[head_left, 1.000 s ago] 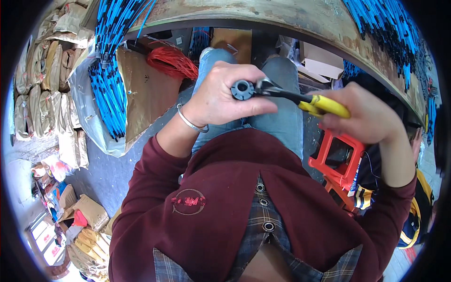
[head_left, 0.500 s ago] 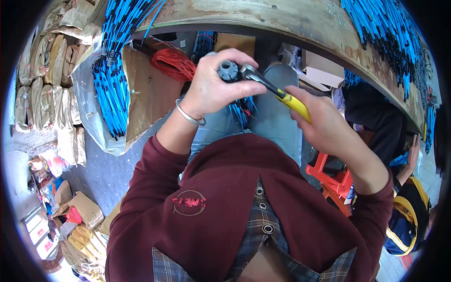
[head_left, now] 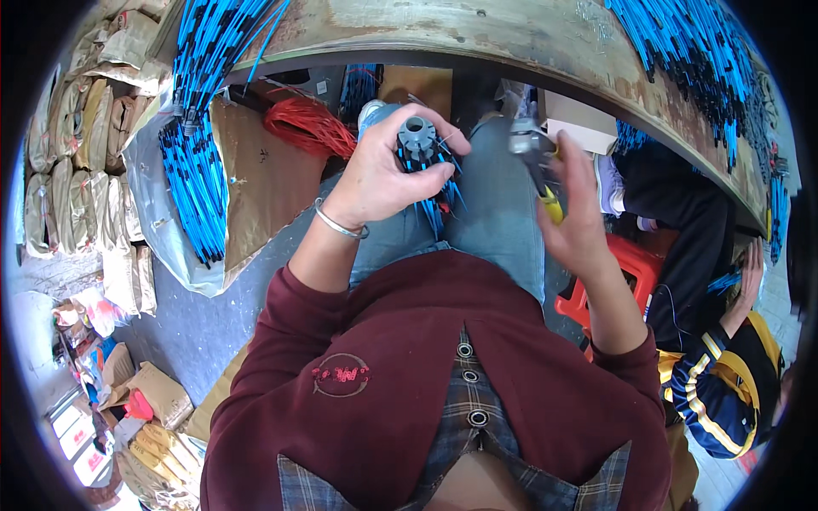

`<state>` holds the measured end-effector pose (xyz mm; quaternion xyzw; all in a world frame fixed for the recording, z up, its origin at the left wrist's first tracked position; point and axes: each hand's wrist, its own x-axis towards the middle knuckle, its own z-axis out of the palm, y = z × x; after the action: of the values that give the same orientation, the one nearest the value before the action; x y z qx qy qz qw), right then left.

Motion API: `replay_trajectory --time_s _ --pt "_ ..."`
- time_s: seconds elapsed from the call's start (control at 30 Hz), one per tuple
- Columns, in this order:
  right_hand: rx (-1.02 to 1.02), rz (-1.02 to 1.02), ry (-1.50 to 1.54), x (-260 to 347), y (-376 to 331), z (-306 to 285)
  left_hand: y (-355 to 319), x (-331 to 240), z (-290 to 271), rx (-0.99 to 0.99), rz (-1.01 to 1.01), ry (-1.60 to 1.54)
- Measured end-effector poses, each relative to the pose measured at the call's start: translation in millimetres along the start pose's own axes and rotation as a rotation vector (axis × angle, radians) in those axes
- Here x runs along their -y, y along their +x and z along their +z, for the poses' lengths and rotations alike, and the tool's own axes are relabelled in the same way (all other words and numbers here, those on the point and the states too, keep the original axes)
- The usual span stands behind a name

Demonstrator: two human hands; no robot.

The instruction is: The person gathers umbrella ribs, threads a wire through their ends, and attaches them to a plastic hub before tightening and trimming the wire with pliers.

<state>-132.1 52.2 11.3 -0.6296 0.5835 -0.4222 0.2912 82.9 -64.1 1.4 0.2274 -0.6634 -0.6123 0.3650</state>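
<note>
My left hand (head_left: 382,175) is closed round a bundle of thin blue and black rods (head_left: 433,200) above my lap. A grey, round, notched hub with a hole in its middle (head_left: 416,134) tops the bundle and faces up. Off to the right, my right hand (head_left: 578,213) grips a hand tool with a yellow handle and metal head (head_left: 528,145). Motion smears this tool, so its exact kind does not show. Its head is apart from the hub. Lower parts of the bundle are hidden behind my left hand.
A wooden bench (head_left: 409,30) curves across the far side, with piled blue rods (head_left: 694,64) at its right. Left stands an open bag of blue rods (head_left: 194,192), near red twine (head_left: 311,126). A red stool (head_left: 626,268) and another person's hand (head_left: 750,272) are right.
My right hand has drawn the tool away from the hub to the right and turned its head upward. My left hand keeps its hold, and the hub's top now shows more fully.
</note>
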Motion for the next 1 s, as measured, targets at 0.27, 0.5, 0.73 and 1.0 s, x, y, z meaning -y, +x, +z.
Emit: replay_trajectory --time_s 0.27,0.5,0.73,1.0 --pt "-0.329 -0.793 -0.995 -10.2 33.6 -16.7 1.7 -7.8 -2.9 0.067 -0.033 -0.063" --pt "-0.295 -0.795 -1.029 7.0 35.4 -3.0 -1.1 -7.8 -0.5 -0.01 -0.132 0.002" --pt "-0.113 -0.374 -0.645 3.1 8.3 2.0 5.8 -8.5 3.9 0.008 -0.028 0.057" --pt "1.172 0.56 0.247 28.0 43.9 -52.3 3.5 -13.6 -1.5 0.381 0.065 0.079"
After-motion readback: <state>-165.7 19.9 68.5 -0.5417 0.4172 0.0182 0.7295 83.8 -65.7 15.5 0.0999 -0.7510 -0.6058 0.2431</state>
